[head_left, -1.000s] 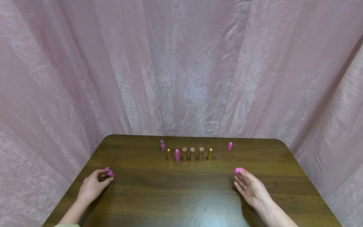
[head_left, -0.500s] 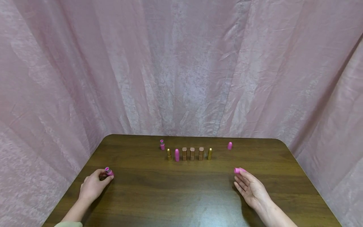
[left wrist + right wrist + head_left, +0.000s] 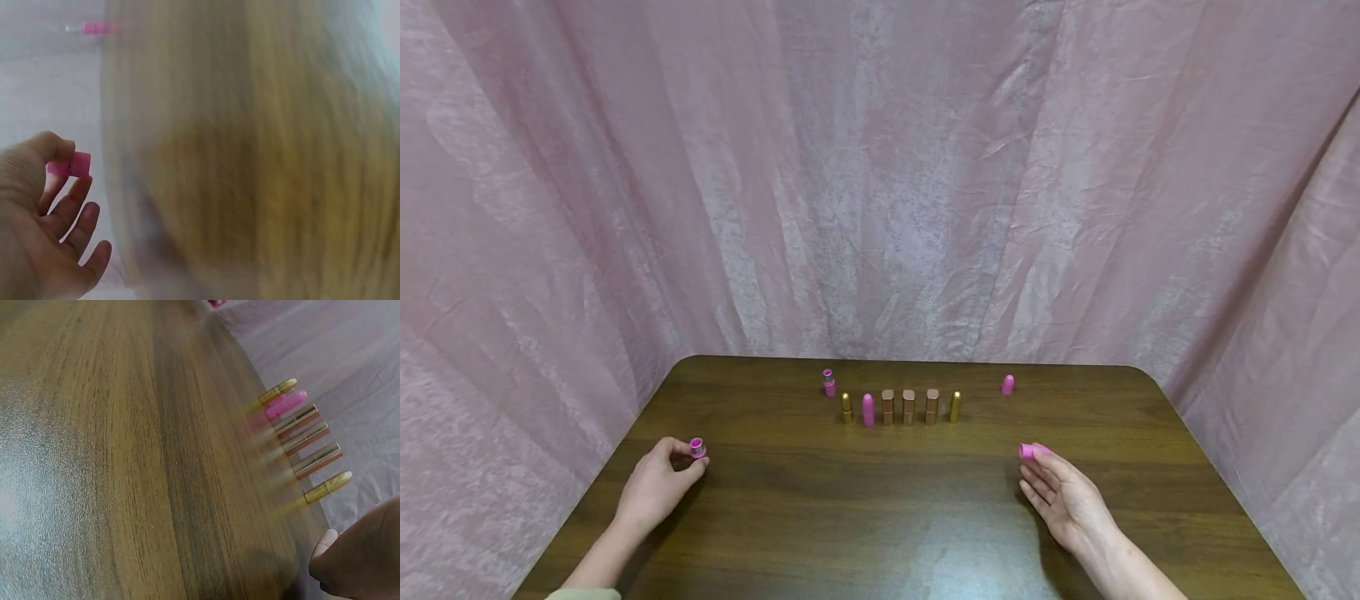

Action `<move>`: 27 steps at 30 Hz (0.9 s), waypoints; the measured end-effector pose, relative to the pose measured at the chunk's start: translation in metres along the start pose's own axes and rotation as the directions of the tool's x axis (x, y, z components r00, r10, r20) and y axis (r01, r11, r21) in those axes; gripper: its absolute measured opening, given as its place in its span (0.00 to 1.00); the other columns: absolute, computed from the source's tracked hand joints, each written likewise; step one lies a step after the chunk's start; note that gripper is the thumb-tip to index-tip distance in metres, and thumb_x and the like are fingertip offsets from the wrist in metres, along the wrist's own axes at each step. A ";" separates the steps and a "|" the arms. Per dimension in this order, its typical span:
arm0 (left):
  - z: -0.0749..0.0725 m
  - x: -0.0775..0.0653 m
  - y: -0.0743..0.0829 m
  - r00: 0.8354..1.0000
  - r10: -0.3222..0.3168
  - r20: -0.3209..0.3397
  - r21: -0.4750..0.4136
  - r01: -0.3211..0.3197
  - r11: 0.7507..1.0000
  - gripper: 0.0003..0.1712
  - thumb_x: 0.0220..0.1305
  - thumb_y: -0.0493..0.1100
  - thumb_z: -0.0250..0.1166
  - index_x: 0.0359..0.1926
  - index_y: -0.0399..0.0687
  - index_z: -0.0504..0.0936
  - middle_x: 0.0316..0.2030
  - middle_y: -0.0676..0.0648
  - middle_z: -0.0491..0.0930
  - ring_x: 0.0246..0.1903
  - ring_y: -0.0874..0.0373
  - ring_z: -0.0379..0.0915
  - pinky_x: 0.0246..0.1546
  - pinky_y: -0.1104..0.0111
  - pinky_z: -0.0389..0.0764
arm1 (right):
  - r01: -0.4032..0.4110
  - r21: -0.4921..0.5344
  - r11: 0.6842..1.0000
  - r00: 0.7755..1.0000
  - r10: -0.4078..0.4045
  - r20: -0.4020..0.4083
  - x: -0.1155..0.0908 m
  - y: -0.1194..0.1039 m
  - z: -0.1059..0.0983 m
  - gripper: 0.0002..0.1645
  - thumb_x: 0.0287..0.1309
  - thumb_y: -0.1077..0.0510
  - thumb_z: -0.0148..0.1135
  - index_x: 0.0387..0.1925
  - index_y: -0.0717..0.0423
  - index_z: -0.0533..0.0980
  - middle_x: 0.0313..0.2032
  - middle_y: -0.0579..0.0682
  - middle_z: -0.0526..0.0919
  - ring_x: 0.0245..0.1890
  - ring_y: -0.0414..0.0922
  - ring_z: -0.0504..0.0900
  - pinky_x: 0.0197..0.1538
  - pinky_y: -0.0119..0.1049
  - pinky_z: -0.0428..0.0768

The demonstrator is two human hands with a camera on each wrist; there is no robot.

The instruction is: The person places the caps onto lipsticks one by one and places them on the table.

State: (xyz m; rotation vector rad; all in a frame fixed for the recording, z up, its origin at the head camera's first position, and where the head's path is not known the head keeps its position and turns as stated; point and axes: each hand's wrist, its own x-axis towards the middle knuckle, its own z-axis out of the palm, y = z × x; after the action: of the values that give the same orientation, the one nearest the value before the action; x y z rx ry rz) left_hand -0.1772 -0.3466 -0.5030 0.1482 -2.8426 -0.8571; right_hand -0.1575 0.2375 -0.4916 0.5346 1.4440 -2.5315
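Note:
At the left of the table, my left hand pinches a pink lipstick base between thumb and fingers. Its silver collar and open top face up. The left wrist view shows the same base at the thumb, the other fingers spread loosely. On the right side, my right hand holds a pink lipstick cap by thumb and forefinger, its open end turned left. The palm is partly turned up. In the right wrist view, my right hand shows only in part, and the cap is hidden.
A row of closed lipsticks stands mid-table: a gold one, a pink one, several rose-gold ones and another gold one. Behind are an uncapped pink base and a pink cap. Pink curtains surround the wooden table.
My left hand has moved slightly right with the lipstick base, which has gone from leaning left to nearly upright. The right hand and its cap have stayed almost still.

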 end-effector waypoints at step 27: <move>0.027 -0.013 0.110 0.911 0.411 -0.017 0.009 -0.411 0.911 0.12 0.59 0.43 0.77 0.42 0.62 0.86 0.43 0.59 0.81 0.43 0.57 0.74 0.48 0.52 0.72 | 0.038 -0.029 0.999 0.999 -0.039 -0.011 -0.004 0.001 0.001 0.07 0.75 0.56 0.57 0.44 0.40 0.80 0.40 0.39 0.88 0.50 0.39 0.81 0.56 0.35 0.78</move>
State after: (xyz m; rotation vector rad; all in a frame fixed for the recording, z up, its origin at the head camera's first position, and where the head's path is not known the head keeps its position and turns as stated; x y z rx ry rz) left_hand -0.1749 -0.2390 -0.4656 -0.4276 -2.7033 -0.7463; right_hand -0.1539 0.2359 -0.4909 0.5232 1.5066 -2.5370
